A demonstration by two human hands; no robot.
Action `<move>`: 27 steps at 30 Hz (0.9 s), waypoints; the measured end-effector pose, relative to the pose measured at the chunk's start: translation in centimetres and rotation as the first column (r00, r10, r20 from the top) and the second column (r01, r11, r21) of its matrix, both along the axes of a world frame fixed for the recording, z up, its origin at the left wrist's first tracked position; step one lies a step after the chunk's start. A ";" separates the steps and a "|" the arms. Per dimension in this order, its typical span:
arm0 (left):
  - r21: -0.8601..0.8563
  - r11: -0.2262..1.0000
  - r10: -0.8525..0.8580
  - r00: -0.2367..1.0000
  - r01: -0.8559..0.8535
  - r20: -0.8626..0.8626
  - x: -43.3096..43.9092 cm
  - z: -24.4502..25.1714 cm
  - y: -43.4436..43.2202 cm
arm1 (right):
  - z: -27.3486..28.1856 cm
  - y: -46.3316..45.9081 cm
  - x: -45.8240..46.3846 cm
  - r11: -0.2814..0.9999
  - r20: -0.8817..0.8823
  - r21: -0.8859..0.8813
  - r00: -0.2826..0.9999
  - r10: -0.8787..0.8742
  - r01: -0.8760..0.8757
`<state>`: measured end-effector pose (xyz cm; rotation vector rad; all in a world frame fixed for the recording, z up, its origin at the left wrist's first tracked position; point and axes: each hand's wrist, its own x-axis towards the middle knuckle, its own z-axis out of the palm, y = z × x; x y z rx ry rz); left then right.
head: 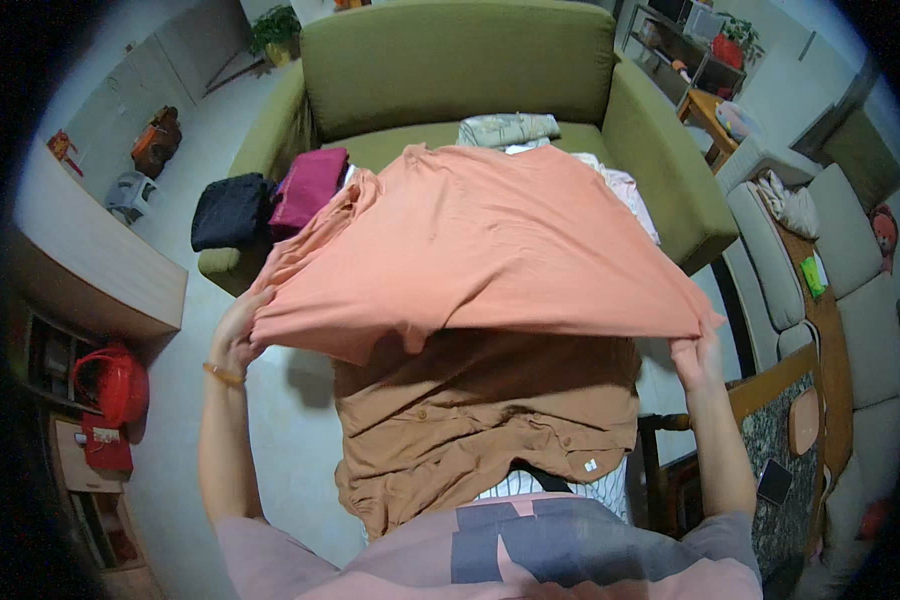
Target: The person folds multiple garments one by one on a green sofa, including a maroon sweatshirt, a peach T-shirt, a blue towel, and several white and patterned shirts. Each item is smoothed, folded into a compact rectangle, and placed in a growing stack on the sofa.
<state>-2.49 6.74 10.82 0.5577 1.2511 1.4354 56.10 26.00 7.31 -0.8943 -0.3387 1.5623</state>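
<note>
A salmon-pink cloth garment (487, 247) is stretched wide in front of me, its far part reaching over the sofa seat. My left hand (244, 326) grips its near left corner, and my right hand (697, 352) grips the near right corner. Beneath its near edge lies a brown buttoned garment (457, 420), spread and wrinkled. Striped white cloth (607, 487) shows under the brown one, close to my body. What supports these garments is hidden.
A green sofa (457, 67) stands ahead, holding a folded black cloth (231, 211), a folded magenta cloth (309, 191) and a rolled pale cloth (506, 129). At right are a stone-topped table (776, 450) with a phone (775, 481); at left, a wooden cabinet (105, 262).
</note>
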 end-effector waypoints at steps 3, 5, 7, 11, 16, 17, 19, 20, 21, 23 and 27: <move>-0.039 0.999 -0.020 0.996 0.023 0.083 1.0 -0.6 -4.4 | -1.5 -3.9 2.2 0.996 -0.022 -0.093 1.000 -0.016 0.014; -0.040 0.999 0.005 1.000 -0.005 -0.010 2.0 -3.0 -6.9 | -4.0 -6.5 2.9 0.984 -0.019 -0.173 0.999 -0.044 0.040; -0.248 0.955 0.161 0.987 -0.161 -0.020 3.1 -6.6 -8.0 | -7.1 -8.3 3.5 0.957 -0.023 -0.288 0.999 -0.039 0.031; -0.551 0.806 0.054 0.954 -0.215 -0.294 3.6 -11.1 -9.9 | -11.8 -8.7 4.8 0.928 -0.238 -0.360 0.971 0.011 -0.099; -0.260 0.826 0.095 0.578 -0.501 -0.810 5.2 -12.8 -7.8 | -13.0 -6.5 6.3 0.873 -0.105 -0.416 0.967 0.232 -0.254; -0.082 0.886 0.140 0.434 -0.455 -0.890 5.4 -12.7 -6.9 | -12.9 -5.9 6.3 0.867 0.020 -0.439 0.962 0.272 -0.236; 0.143 0.929 0.215 0.184 -0.340 -0.959 5.6 -12.4 -5.1 | -12.8 -4.7 6.0 0.856 0.245 -0.479 0.906 0.344 -0.195; 0.106 0.953 0.184 0.264 -0.284 -0.947 5.8 -12.3 -4.3 | -12.7 -4.3 5.8 0.865 0.308 -0.406 0.847 0.433 -0.294; 0.071 0.966 0.139 0.266 -0.247 -0.954 6.0 -12.4 -3.2 | -12.6 -3.7 5.4 0.868 0.413 -0.366 0.777 0.475 -0.336; 0.087 0.984 0.123 0.238 -0.155 -0.963 6.3 -12.8 -1.2 | -12.3 -2.3 4.7 0.858 0.513 -0.328 0.688 0.514 -0.396; 0.012 0.952 0.140 0.401 -0.305 -0.906 5.1 -14.5 2.4 | -12.0 -0.1 2.9 0.860 0.512 -0.335 0.692 0.509 -0.384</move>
